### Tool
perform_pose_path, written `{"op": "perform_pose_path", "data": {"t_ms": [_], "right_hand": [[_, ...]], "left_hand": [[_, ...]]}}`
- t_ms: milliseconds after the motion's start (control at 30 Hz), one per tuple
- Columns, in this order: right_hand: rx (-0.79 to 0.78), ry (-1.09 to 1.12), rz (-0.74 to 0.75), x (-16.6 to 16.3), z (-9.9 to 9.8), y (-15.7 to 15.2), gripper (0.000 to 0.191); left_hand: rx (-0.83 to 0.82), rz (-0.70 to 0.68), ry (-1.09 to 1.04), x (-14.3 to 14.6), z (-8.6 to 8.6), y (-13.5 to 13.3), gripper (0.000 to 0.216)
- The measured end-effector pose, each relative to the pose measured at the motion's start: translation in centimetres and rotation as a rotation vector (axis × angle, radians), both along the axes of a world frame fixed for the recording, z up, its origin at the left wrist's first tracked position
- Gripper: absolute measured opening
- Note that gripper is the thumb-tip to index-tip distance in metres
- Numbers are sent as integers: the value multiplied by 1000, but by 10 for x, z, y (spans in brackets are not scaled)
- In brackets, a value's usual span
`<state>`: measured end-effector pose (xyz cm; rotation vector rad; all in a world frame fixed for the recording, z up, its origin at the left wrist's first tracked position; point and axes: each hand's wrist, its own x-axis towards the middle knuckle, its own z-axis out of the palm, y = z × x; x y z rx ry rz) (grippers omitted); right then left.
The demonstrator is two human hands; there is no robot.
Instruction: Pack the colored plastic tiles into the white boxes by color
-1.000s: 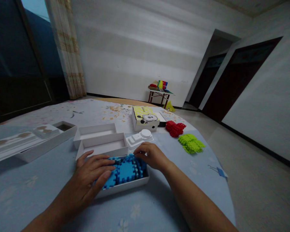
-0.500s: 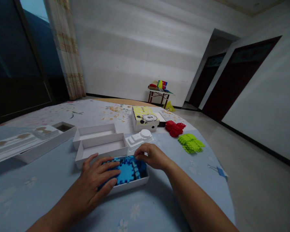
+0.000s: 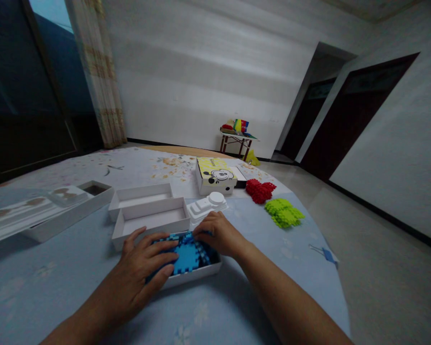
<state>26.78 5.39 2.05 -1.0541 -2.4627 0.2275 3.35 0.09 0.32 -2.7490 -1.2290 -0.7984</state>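
A white box [image 3: 201, 275] in front of me holds blue interlocking plastic building pieces [image 3: 187, 258], some laid flat and some standing on edge at the right. My left hand [image 3: 149, 256] lies over the left part of the box, fingers spread and resting on the flat pieces. Inside the far right corner, my right hand [image 3: 215, 233] has its thumb and fingers pinched together at a blue piece; the fingertips are partly hidden by the hand itself.
Behind the box stand two white open boxes [image 3: 154, 215] and a white moulded tray [image 3: 206, 206]. Farther back is a yellow patterned box [image 3: 216, 173]. Red pieces [image 3: 260, 190] and green pieces [image 3: 284, 212] lie at the right, a blue binder clip [image 3: 328, 255] at the table edge.
My right hand has shifted slightly left along the far side of the box, still pinched. My left hand has stayed in place on the blue pieces.
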Motion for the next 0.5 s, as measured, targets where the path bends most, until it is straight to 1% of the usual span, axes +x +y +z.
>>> {"op": "perform_pose_path", "data": {"t_ms": [233, 367, 500], "right_hand": [[-26, -99, -91, 6, 12, -14, 16], [-1, -119, -74, 4, 14, -17, 17], [10, -60, -110, 4, 14, -16, 22]], "left_hand": [[69, 24, -102, -16, 2, 7, 31], [36, 71, -155, -24, -2, 13, 32], [7, 94, -132, -24, -7, 16, 34]]}}
